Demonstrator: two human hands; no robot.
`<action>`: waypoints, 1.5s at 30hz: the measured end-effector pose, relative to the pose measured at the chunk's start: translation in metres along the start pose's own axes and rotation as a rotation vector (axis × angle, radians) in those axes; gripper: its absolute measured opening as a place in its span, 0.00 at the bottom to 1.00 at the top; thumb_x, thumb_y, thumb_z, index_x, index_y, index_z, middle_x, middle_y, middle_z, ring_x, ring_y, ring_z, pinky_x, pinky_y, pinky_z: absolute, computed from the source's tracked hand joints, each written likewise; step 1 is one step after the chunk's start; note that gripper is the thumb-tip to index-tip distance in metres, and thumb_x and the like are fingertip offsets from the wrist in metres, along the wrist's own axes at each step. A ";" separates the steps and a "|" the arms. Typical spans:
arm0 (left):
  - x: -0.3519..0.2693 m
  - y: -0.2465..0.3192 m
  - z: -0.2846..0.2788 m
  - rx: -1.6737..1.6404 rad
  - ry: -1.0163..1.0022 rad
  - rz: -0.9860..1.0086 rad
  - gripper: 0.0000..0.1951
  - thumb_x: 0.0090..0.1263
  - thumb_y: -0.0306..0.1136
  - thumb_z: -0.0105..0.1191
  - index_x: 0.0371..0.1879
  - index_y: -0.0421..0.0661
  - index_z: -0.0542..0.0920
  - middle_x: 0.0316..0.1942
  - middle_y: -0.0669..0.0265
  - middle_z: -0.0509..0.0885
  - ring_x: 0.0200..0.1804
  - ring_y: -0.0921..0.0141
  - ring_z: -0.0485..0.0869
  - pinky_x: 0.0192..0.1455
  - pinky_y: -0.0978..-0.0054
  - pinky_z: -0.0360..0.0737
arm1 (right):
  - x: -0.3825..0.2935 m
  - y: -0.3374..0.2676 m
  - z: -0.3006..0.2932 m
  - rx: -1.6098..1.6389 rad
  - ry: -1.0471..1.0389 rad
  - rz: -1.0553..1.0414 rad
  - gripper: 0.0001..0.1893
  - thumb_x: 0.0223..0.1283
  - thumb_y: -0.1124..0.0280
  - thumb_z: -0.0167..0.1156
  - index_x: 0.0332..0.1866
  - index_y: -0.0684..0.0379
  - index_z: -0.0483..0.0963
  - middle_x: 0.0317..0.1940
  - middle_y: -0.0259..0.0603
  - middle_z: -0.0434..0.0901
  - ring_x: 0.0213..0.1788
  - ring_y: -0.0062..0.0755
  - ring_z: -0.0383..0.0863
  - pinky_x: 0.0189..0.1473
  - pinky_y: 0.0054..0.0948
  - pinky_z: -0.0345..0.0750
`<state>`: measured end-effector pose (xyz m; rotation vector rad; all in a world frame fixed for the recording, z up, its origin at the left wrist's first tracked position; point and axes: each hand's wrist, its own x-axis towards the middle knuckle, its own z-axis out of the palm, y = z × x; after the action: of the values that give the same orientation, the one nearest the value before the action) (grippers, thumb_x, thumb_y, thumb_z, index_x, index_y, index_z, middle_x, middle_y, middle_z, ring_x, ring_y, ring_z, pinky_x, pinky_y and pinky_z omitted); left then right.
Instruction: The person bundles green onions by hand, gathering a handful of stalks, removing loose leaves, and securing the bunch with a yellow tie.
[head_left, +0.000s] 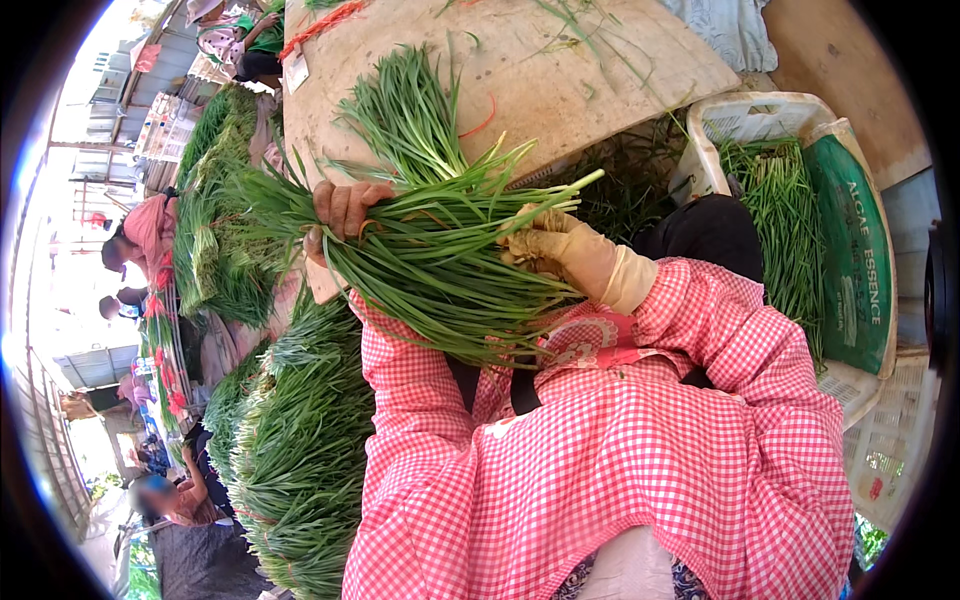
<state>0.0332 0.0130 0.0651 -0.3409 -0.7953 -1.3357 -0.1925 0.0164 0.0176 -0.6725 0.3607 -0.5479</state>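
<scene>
My bare left hand (345, 214) is wrapped around a large loose bunch of garlic chives (442, 247), held above my lap at the near edge of the board. My right hand (562, 251), in a pale, soiled glove, pinches blades at the bunch's right side, where pale stem ends stick out. Some of its fingertips are hidden among the leaves. Just beyond, a smaller pile of chives (412, 120) lies on the wooden board (615, 75), with a red tie (480, 118) beside it.
At my right stands a white plastic crate (709, 142) holding chives (780, 225) and a green printed sack (851, 255). Stacked chive bundles (300, 450) rise at my left. Other people (154, 232) sit farther left. Red ties (322, 28) lie on the board's far left.
</scene>
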 end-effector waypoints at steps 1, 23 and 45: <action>-0.001 0.000 -0.001 -0.014 -0.005 0.008 0.07 0.60 0.35 0.49 0.30 0.49 0.66 0.21 0.77 0.69 0.29 0.78 0.70 0.54 0.73 0.66 | -0.001 -0.003 0.000 0.044 0.030 0.085 0.07 0.53 0.76 0.60 0.37 0.58 0.73 0.35 0.29 0.75 0.37 0.18 0.73 0.41 0.19 0.71; 0.001 0.025 0.007 0.108 0.091 0.060 0.09 0.55 0.32 0.52 0.25 0.52 0.64 0.18 0.77 0.65 0.25 0.79 0.66 0.50 0.75 0.66 | -0.022 -0.023 -0.049 -1.816 -0.038 0.051 0.10 0.50 0.68 0.60 0.37 0.59 0.76 0.30 0.41 0.80 0.37 0.33 0.81 0.38 0.30 0.75; 0.005 0.035 -0.016 -0.116 -0.018 0.046 0.09 0.53 0.26 0.54 0.25 0.50 0.66 0.19 0.74 0.70 0.25 0.76 0.70 0.50 0.75 0.65 | 0.003 0.017 -0.051 -0.115 0.242 0.184 0.13 0.58 0.56 0.57 0.33 0.56 0.73 0.21 0.24 0.71 0.19 0.13 0.65 0.21 0.15 0.62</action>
<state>0.0720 0.0077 0.0646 -0.4612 -0.7226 -1.3400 -0.2086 0.0012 -0.0316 -0.6775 0.6784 -0.4357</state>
